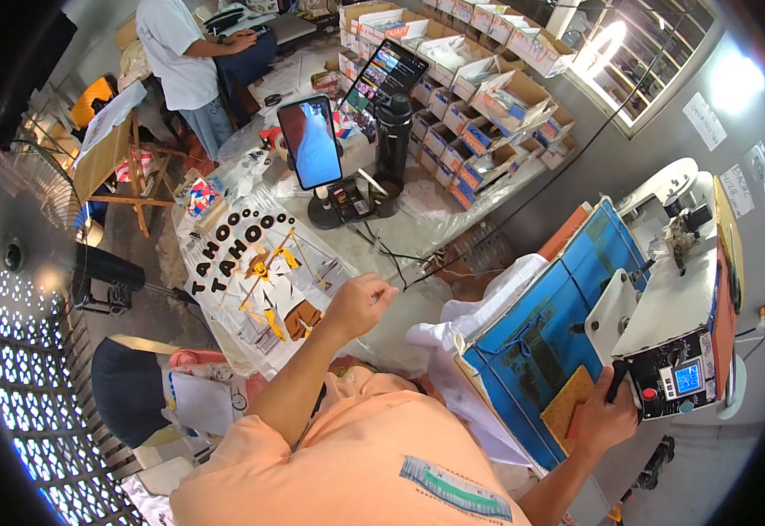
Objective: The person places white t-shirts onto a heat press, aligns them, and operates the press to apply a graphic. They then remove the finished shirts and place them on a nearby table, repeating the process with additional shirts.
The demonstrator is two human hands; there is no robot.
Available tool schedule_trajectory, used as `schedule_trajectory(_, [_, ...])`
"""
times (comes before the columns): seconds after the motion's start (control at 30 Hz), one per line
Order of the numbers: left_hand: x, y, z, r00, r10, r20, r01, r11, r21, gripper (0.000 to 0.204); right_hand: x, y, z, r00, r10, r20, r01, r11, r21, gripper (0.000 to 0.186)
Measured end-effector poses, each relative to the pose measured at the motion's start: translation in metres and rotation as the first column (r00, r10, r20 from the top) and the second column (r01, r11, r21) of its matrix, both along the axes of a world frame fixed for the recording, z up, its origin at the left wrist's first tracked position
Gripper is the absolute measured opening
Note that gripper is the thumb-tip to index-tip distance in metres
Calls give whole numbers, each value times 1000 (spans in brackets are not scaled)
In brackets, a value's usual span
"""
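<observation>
My left hand (366,301) is raised at the centre beside printed cut-out sheets (259,285) with black lettering and brown and yellow shapes; its fingers are curled with nothing visible in them. At the right, my right hand (611,408) is closed round the black handle (619,380) of a heat press (654,324), next to its control panel. The press has a large blue padded board (531,342), wrapped with cords and bearing a tan pad (565,403). White fabric (435,342) hangs beside that board.
A table (426,228) holds a phone (310,140) on a stand, a tablet (382,74), a black flask (393,145) and several cardboard bins (479,123). Another person (181,61) stands at upper left near a folding stand (124,167). A fan (14,254) and chair (128,386) are left.
</observation>
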State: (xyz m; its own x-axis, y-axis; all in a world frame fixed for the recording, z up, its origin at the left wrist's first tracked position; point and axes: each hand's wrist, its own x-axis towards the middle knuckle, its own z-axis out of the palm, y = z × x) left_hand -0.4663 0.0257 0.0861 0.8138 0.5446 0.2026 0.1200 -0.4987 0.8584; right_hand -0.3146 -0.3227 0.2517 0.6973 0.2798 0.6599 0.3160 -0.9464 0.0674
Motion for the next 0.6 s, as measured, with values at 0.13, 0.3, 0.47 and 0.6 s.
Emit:
schedule_trajectory(0.13, [5,3,-15,991,-63,-115,68,997,43,19,1,-2,-2,1000,-26,-16,25,999,-27,36])
schedule_trajectory(0.3, [27,6,-36,955,-202,-215,203,979,-16,19,6,-13,-8,999,22,-28,-23,999,-37,34])
schedule_trajectory(0.47, [43,-27,-66,881,-367,-299,365,929,-62,21,9,-23,-12,997,77,0,-76,992,-99,40])
schedule_trajectory(0.6, [45,-71,-132,800,-440,-409,263,869,-419,24,10,-19,-8,991,107,82,-98,989,-108,45])
